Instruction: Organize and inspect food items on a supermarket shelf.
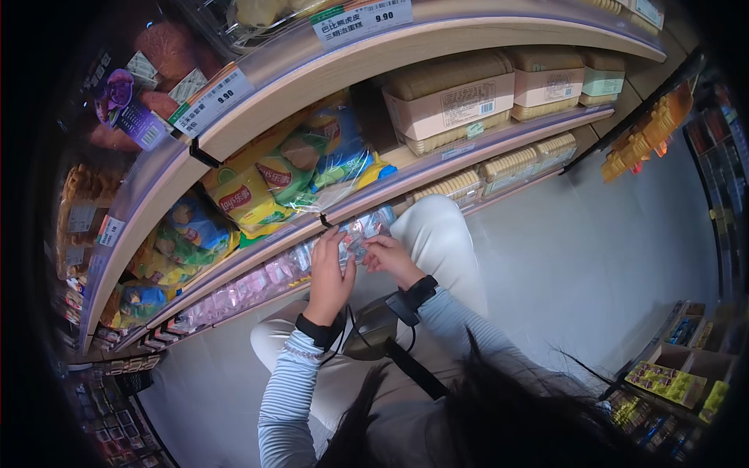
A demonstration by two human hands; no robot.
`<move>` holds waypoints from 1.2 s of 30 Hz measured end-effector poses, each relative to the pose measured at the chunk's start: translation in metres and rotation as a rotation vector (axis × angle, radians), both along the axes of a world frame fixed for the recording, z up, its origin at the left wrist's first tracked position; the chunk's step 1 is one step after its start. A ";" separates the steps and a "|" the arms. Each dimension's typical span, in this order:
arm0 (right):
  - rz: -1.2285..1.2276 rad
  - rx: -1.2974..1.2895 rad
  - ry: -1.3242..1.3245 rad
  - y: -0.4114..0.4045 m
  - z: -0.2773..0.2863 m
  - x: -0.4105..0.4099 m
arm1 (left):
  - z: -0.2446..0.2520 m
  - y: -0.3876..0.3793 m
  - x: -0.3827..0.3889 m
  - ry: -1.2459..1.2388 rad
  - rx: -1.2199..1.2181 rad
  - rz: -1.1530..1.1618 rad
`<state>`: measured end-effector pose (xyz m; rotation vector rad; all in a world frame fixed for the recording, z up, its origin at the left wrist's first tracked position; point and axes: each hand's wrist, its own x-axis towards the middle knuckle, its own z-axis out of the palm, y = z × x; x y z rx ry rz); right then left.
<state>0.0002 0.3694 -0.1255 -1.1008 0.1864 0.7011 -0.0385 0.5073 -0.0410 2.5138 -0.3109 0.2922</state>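
Observation:
Both my hands are at the front of the low shelf, on clear-wrapped packages. My left hand, its fingers extended, rests against a clear plastic package with blue and red print. At the package's right side is my right hand, thumb and fingertips pinched together at the film; how firmly they grip is hard to tell. Pink wrapped packs line the same low shelf to the left. Bags of Lay's chips, some inside clear outer bags, lie on the shelf above.
Boxed, wafer-like packs stand on the shelf right of the chips. Wooden shelf edges curve close over my hands. My bent knee nearly touches the lower shelf. Orange packets hang at the right; a yellow-green tray sits lower right.

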 end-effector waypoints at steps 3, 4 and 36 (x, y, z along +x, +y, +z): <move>-0.044 0.037 0.018 -0.005 -0.003 0.000 | -0.004 -0.023 0.000 0.005 -0.050 -0.043; -0.080 0.084 0.012 -0.007 -0.008 0.000 | -0.005 -0.027 0.001 -0.003 -0.039 -0.042; -0.012 0.052 0.060 0.003 -0.017 0.004 | -0.061 0.102 0.000 0.108 0.107 0.583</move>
